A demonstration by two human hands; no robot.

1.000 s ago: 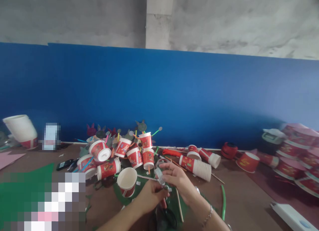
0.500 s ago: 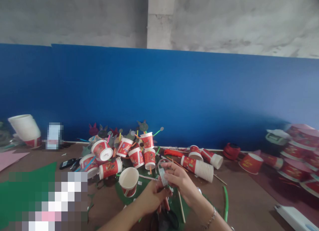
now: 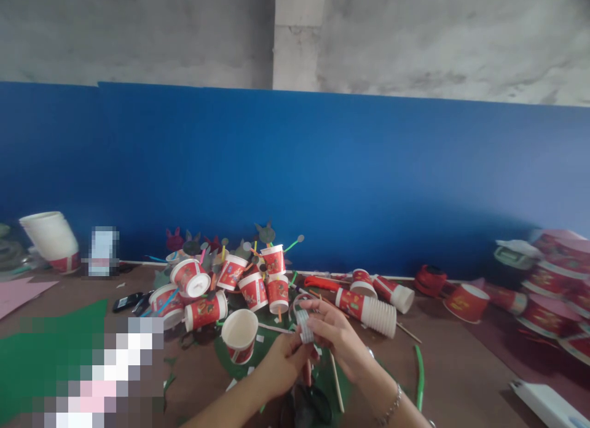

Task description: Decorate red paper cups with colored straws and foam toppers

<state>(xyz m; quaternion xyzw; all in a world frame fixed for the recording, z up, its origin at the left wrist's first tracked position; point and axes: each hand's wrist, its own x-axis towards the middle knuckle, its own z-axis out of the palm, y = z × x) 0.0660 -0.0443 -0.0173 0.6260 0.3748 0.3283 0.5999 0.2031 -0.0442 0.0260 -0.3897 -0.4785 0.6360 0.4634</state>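
In front of me, my left hand [image 3: 288,359] pinches the lower end of a small whitish, ribbed-looking strip [image 3: 304,327]. My right hand [image 3: 340,337] has its thumb and fingers closed about the strip's right side. A pale, thin loop [image 3: 304,297] shows just above the strip; whether the two are joined I cannot tell. Below the hands lie dark-handled scissors [image 3: 318,404], partly hidden. An upright paper cup [image 3: 239,336] stands to the left of my left hand. A thin wooden stick [image 3: 337,384] lies beneath my right wrist.
Red paper cups [image 3: 205,311] with straws and cut-out heads are heaped behind. Stacked cups [image 3: 369,311] lie to the right, near a green strip [image 3: 419,376]. A white box-like object [image 3: 550,406] sits at the right front. A blue panel [image 3: 295,182] closes off the table's back.
My hands keep nearly the same place around the whitish strip, with slight finger shifts. The whole view has moved a little; the cups stay as they were.
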